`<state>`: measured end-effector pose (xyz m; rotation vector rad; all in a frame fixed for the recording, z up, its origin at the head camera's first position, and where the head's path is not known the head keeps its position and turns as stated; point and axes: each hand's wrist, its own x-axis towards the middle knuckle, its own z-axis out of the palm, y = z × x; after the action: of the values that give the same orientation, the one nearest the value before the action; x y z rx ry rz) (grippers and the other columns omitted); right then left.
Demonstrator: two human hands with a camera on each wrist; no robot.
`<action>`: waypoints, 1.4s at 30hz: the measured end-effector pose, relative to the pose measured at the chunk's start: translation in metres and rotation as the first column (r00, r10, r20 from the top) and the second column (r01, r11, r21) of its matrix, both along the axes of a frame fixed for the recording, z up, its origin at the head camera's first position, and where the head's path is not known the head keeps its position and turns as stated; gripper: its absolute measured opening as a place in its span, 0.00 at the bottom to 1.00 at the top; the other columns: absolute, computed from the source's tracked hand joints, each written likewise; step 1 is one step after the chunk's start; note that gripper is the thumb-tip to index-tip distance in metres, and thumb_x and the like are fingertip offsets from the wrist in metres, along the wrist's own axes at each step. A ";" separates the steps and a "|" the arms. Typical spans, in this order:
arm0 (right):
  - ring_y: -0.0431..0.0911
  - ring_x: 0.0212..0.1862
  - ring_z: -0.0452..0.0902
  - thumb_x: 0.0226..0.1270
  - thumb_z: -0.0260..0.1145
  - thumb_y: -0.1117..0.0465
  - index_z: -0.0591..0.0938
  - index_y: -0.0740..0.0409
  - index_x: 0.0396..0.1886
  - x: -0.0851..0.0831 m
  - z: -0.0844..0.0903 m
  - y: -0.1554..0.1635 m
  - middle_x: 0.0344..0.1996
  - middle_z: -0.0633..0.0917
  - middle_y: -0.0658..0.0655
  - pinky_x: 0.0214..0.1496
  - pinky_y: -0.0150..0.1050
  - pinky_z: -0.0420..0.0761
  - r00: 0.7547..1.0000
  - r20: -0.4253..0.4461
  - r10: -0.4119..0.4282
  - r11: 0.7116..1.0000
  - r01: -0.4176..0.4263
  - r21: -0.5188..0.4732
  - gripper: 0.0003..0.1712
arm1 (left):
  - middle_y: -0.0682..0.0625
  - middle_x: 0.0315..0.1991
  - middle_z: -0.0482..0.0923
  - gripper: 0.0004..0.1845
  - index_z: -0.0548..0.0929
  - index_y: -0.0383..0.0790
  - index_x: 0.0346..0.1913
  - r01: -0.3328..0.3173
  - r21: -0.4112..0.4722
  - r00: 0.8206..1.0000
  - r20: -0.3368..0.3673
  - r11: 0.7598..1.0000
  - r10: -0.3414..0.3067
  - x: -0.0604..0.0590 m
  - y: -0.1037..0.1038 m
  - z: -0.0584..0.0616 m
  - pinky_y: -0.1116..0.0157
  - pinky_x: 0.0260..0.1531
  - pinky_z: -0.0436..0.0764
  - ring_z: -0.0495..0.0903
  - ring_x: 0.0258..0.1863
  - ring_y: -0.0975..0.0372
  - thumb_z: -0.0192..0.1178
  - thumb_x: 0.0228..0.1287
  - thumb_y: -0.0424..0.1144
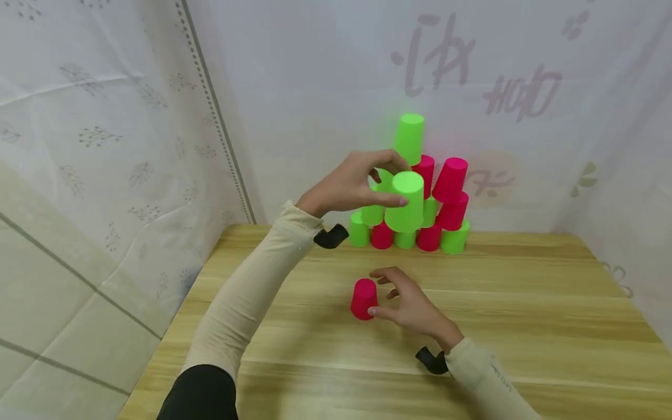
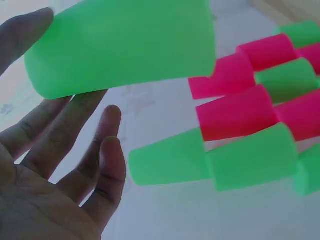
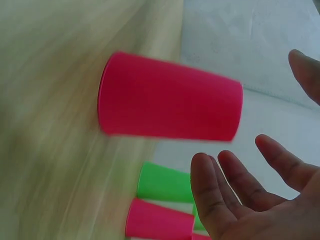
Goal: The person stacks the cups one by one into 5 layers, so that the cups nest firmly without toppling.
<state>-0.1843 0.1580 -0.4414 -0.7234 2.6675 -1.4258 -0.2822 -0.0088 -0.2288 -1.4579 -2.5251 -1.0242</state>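
Note:
My left hand [image 1: 353, 182] holds an upside-down green cup [image 1: 407, 205] between thumb and fingers, in front of a stack of cups. In the left wrist view the thumb lies on one side of this green cup [image 2: 125, 47] and fingertips on the other. Lower down, a pink cup [image 1: 363, 302] stands upside down on the table. Beside it on the right is my right hand [image 1: 413, 304], with spread, loosely bent fingers. In the right wrist view a gap shows between those fingers and the pink cup [image 3: 170, 100].
At the table's back stands a pyramid of upside-down green and pink cups, topped by a green cup [image 1: 410, 139]. A pink cup [image 1: 450, 179] sits on its right side. The wooden table [image 1: 525, 291] meets a printed white cloth [image 1: 315, 87] behind.

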 end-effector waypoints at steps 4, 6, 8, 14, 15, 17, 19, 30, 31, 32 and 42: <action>0.40 0.55 0.70 0.49 0.73 0.47 0.69 0.50 0.60 0.000 -0.001 -0.010 0.54 0.73 0.45 0.49 0.41 0.80 1.000 0.000 0.011 1.000 -0.011 0.017 0.39 | 0.61 0.45 0.79 0.25 0.76 0.50 0.48 -0.018 -0.054 0.999 -0.044 0.998 0.016 -0.015 0.021 0.016 0.68 0.48 0.76 0.75 0.46 0.73 0.67 0.48 0.56; 0.40 0.55 0.70 0.49 0.73 0.48 0.69 0.50 0.60 0.000 -0.001 -0.013 0.53 0.74 0.46 0.49 0.41 0.80 1.000 0.004 0.004 1.000 -0.005 0.019 0.39 | 0.61 0.43 0.80 0.24 0.76 0.50 0.46 -0.033 -0.065 0.997 -0.065 0.997 0.029 -0.022 0.030 0.022 0.69 0.48 0.75 0.76 0.44 0.73 0.67 0.48 0.56; 0.41 0.54 0.70 0.50 0.73 0.48 0.69 0.49 0.60 0.000 -0.001 -0.015 0.53 0.74 0.46 0.48 0.41 0.80 1.000 0.006 -0.002 1.000 0.002 0.018 0.38 | 0.61 0.43 0.80 0.23 0.76 0.50 0.45 -0.059 -0.066 0.996 -0.075 0.996 0.054 -0.028 0.039 0.026 0.70 0.47 0.75 0.75 0.44 0.73 0.67 0.48 0.56; 0.42 0.53 0.71 0.50 0.73 0.49 0.69 0.50 0.59 -0.001 -0.002 -0.017 0.52 0.75 0.47 0.48 0.44 0.81 1.000 0.023 -0.022 1.000 0.021 0.017 0.37 | 0.60 0.43 0.79 0.24 0.74 0.50 0.46 -0.145 -0.070 0.978 -0.159 0.987 0.133 -0.037 0.067 0.032 0.75 0.49 0.70 0.74 0.46 0.71 0.64 0.50 0.58; 0.42 0.52 0.71 0.50 0.73 0.50 0.69 0.50 0.59 -0.001 -0.003 -0.017 0.52 0.75 0.47 0.48 0.44 0.81 0.999 0.028 -0.025 1.000 0.024 0.016 0.36 | 0.61 0.43 0.79 0.24 0.74 0.50 0.46 -0.161 -0.064 0.972 -0.183 0.985 0.147 -0.039 0.071 0.033 0.75 0.49 0.69 0.73 0.47 0.71 0.64 0.51 0.58; 0.42 0.52 0.70 0.50 0.73 0.50 0.70 0.51 0.58 -0.002 -0.002 -0.018 0.52 0.75 0.47 0.48 0.44 0.81 0.999 0.034 -0.027 0.999 0.027 0.017 0.36 | 0.61 0.44 0.79 0.24 0.74 0.50 0.47 -0.208 -0.045 0.957 -0.218 0.977 0.193 -0.042 0.078 0.035 0.75 0.49 0.68 0.72 0.48 0.70 0.63 0.51 0.60; 0.42 0.52 0.70 0.49 0.73 0.50 0.70 0.50 0.58 -0.003 -0.002 -0.018 0.52 0.75 0.46 0.49 0.44 0.81 0.999 0.042 -0.026 1.000 0.025 0.018 0.36 | 0.61 0.45 0.79 0.24 0.74 0.51 0.47 -0.253 -0.017 0.942 -0.231 0.967 0.243 -0.045 0.083 0.037 0.76 0.49 0.68 0.70 0.50 0.70 0.62 0.52 0.60; 0.42 0.52 0.72 0.47 0.75 0.52 0.72 0.49 0.55 -0.007 0.000 -0.016 0.51 0.76 0.45 0.50 0.46 0.80 0.998 0.063 -0.028 1.000 0.028 0.000 0.34 | 0.61 0.47 0.79 0.25 0.74 0.53 0.50 -0.337 -0.052 0.927 -0.192 0.940 0.322 -0.061 0.098 0.044 0.75 0.55 0.66 0.64 0.57 0.67 0.58 0.54 0.62; 0.42 0.52 0.72 0.47 0.75 0.51 0.72 0.49 0.55 -0.007 0.000 -0.015 0.51 0.76 0.45 0.50 0.46 0.80 0.998 0.063 -0.027 1.000 0.027 0.000 0.34 | 0.61 0.47 0.79 0.25 0.74 0.53 0.50 -0.345 -0.059 0.925 -0.194 0.937 0.328 -0.063 0.100 0.043 0.75 0.54 0.66 0.64 0.58 0.67 0.58 0.54 0.62; 0.43 0.52 0.72 0.47 0.75 0.51 0.72 0.48 0.55 -0.007 0.000 -0.015 0.51 0.76 0.46 0.50 0.46 0.80 0.998 0.064 -0.027 1.000 0.027 -0.001 0.34 | 0.61 0.48 0.79 0.25 0.74 0.53 0.50 -0.356 -0.065 0.921 -0.193 0.932 0.338 -0.064 0.101 0.043 0.75 0.55 0.66 0.64 0.59 0.67 0.58 0.54 0.62; 0.51 0.57 0.72 0.46 0.75 0.54 0.73 0.50 0.56 -0.008 0.003 -0.006 0.53 0.77 0.49 0.53 0.48 0.78 0.995 0.092 -0.036 0.999 0.039 -0.031 0.35 | 0.60 0.46 0.80 0.24 0.78 0.54 0.49 -0.452 -0.069 0.882 -0.187 0.889 0.433 -0.075 0.104 0.035 0.71 0.58 0.65 0.62 0.60 0.66 0.59 0.52 0.64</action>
<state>-0.1923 0.1520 -0.4388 -0.5975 2.6087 -1.4762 -0.3575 0.0950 -0.1939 -0.8628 -2.6391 -0.6654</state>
